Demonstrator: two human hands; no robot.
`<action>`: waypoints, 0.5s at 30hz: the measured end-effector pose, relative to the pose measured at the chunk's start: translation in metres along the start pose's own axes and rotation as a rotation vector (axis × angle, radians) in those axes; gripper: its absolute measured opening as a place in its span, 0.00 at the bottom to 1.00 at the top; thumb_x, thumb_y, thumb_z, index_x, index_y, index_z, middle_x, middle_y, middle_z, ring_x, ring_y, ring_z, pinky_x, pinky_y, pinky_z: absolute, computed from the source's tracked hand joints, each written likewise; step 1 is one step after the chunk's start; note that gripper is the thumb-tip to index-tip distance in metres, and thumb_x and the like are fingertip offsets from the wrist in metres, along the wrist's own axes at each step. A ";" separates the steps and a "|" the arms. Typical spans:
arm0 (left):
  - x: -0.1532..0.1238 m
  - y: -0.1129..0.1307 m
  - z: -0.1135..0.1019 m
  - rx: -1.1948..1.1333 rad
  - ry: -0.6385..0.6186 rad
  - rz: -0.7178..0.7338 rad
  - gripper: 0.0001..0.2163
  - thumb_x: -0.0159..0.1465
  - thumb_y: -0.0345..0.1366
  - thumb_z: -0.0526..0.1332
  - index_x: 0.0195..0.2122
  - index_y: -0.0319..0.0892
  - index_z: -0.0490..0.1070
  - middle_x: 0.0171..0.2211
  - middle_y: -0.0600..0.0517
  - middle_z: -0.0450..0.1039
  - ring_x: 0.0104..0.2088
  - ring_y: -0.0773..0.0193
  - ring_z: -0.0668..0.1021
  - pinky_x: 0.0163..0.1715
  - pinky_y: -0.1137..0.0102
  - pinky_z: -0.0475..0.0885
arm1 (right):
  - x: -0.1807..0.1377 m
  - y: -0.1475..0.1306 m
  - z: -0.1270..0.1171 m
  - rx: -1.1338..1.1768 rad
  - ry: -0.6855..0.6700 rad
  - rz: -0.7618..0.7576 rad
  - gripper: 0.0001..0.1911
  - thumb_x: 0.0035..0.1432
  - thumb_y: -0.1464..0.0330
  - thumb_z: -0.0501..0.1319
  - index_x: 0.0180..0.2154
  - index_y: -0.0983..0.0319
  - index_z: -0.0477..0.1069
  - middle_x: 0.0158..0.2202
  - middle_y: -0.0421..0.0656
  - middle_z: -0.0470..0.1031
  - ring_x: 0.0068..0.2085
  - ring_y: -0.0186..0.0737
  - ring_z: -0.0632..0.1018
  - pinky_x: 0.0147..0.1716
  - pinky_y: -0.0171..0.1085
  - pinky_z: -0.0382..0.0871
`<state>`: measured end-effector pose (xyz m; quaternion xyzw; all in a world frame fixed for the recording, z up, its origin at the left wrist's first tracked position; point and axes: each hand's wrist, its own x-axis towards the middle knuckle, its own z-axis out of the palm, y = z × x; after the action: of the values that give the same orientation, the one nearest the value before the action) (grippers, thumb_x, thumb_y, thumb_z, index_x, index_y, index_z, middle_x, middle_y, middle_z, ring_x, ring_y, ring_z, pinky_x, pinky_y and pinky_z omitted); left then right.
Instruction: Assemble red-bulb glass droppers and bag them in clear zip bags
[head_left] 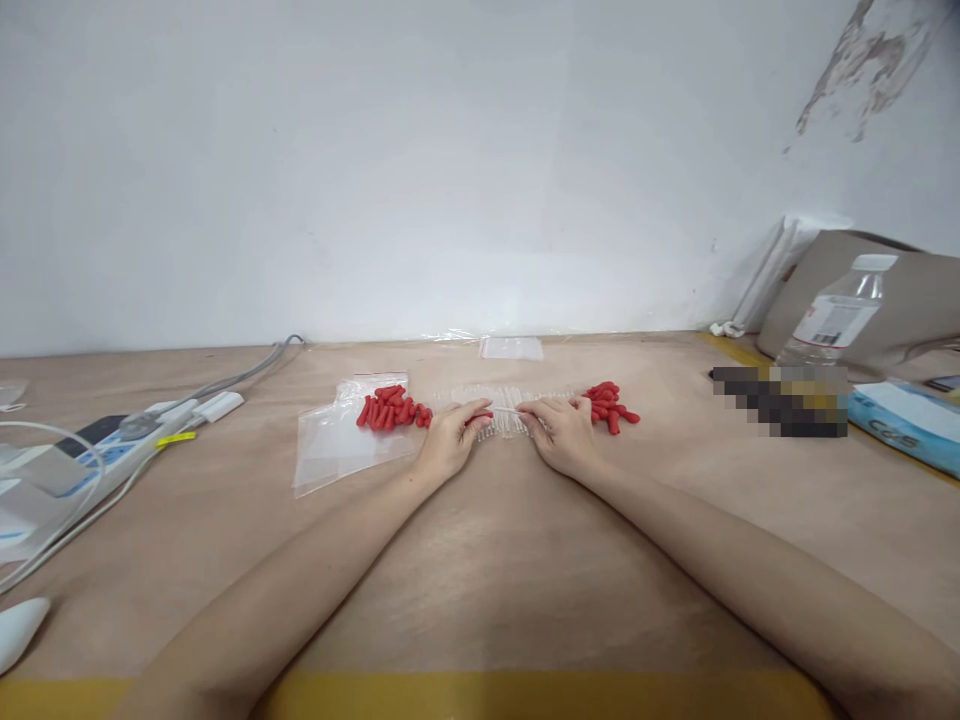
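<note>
Near the middle of the table my left hand [450, 440] pinches a small red piece [487, 414], mostly covered by the fingers. Facing it, my right hand [561, 430] is closed on one end of a thin white stick [507, 410], whose other end points at the red piece; whether the two touch I cannot tell. Just behind the fingers lies a row of similar thin, whitish sticks [491, 394] with small tips. A pile of red, finger-shaped pieces [386, 410] rests left of my left hand, partly on clear plastic bags [330, 450]. More red pieces [611, 408] lie beside my right hand.
On the left are a power strip [112, 458] with plugs and cables, and a white rounded object [21, 632]. A plastic bottle [840, 312], a blue tissue pack [892, 425] and a blurred-out dark object [780, 405] occupy the right. Another small bag [512, 348] lies near the wall.
</note>
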<state>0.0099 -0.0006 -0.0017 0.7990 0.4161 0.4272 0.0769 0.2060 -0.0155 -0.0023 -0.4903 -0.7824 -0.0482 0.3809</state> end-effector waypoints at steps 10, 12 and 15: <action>0.001 0.000 0.002 0.024 0.007 0.045 0.08 0.61 0.34 0.57 0.39 0.42 0.72 0.37 0.50 0.76 0.37 0.63 0.77 0.40 0.69 0.71 | -0.002 0.001 -0.001 0.039 -0.017 -0.065 0.12 0.61 0.65 0.49 0.39 0.57 0.70 0.36 0.41 0.77 0.36 0.36 0.73 0.42 0.40 0.46; 0.001 0.000 0.001 0.028 0.006 0.054 0.07 0.61 0.34 0.57 0.38 0.41 0.72 0.36 0.50 0.76 0.36 0.63 0.77 0.38 0.70 0.71 | -0.003 0.002 0.000 0.042 -0.031 -0.100 0.12 0.61 0.65 0.49 0.39 0.58 0.70 0.36 0.42 0.77 0.35 0.37 0.73 0.41 0.40 0.47; 0.001 -0.001 0.001 0.022 0.000 0.058 0.07 0.61 0.35 0.56 0.37 0.41 0.72 0.34 0.51 0.76 0.35 0.64 0.77 0.37 0.70 0.71 | -0.003 0.005 0.003 0.045 -0.026 -0.171 0.12 0.61 0.65 0.49 0.40 0.59 0.70 0.34 0.42 0.76 0.33 0.36 0.73 0.40 0.39 0.49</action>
<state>0.0103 0.0008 -0.0027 0.8115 0.3973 0.4248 0.0557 0.2094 -0.0142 -0.0079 -0.4138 -0.8272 -0.0566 0.3760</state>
